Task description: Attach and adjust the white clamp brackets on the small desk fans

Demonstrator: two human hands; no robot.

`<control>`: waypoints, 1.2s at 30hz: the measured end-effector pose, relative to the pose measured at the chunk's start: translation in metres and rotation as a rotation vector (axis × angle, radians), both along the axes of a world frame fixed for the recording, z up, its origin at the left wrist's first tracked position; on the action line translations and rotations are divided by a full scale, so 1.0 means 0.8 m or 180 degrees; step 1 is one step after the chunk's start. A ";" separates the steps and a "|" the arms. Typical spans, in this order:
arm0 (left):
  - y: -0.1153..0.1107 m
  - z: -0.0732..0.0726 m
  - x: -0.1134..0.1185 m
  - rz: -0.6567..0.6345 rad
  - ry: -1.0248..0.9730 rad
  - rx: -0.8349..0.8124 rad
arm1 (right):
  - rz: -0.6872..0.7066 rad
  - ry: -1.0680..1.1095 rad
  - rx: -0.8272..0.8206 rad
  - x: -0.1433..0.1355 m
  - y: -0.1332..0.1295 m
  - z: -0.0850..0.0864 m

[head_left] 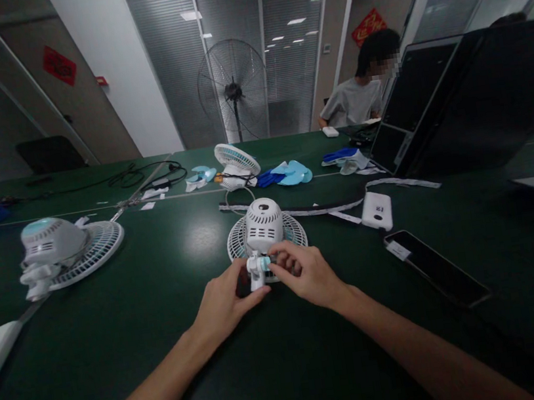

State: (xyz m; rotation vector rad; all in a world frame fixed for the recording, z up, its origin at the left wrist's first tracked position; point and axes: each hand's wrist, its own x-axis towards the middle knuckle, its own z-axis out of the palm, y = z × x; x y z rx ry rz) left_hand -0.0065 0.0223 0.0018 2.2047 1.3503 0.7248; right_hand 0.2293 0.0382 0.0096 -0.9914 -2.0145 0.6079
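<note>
A small white fan (264,223) lies grille-down on the green table in front of me, its motor housing facing up. My left hand (226,298) is closed round the white clip (257,279) at the fan's near end, thumb along its lower edge. With my right hand (307,270) I pinch at the light-blue knob (265,263) on the side of that clip. My right fingers partly cover the knob and the grille's near right edge.
On the left lies a second fan (50,247), and a third fan (236,164) stands at the back. Light-blue fan blades (293,172) rest near it. To the right are a power bank (376,210), a phone (435,266) and a large black computer case (416,99). A person (352,102) sits across the table.
</note>
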 end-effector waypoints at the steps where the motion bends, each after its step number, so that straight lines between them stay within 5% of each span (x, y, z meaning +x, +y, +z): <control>1: 0.001 -0.001 0.000 -0.0003 -0.0015 0.0002 | 0.0078 -0.0190 0.0249 0.005 0.001 0.002; 5: 0.003 -0.003 -0.001 -0.0047 -0.0098 -0.0012 | 0.0321 -0.0542 0.0651 0.012 0.005 0.009; 11: 0.004 -0.002 -0.001 -0.0033 -0.0096 0.0060 | 0.0184 0.0247 -0.0641 -0.007 0.001 0.001; 19: 0.005 -0.003 -0.003 -0.0049 -0.0134 0.0074 | 0.0336 -0.0472 0.0671 0.013 0.007 0.005; 26: 0.006 -0.003 -0.002 -0.0100 -0.0103 0.0020 | 0.0248 -0.0450 0.0526 0.004 0.004 0.005; 33: 0.010 -0.007 -0.004 -0.0116 -0.0152 0.0018 | 0.0405 -0.1018 0.1288 0.020 0.011 0.006; 36: 0.010 -0.007 -0.004 -0.0137 -0.0187 0.0018 | 0.0311 -0.0750 0.1018 0.010 0.013 0.000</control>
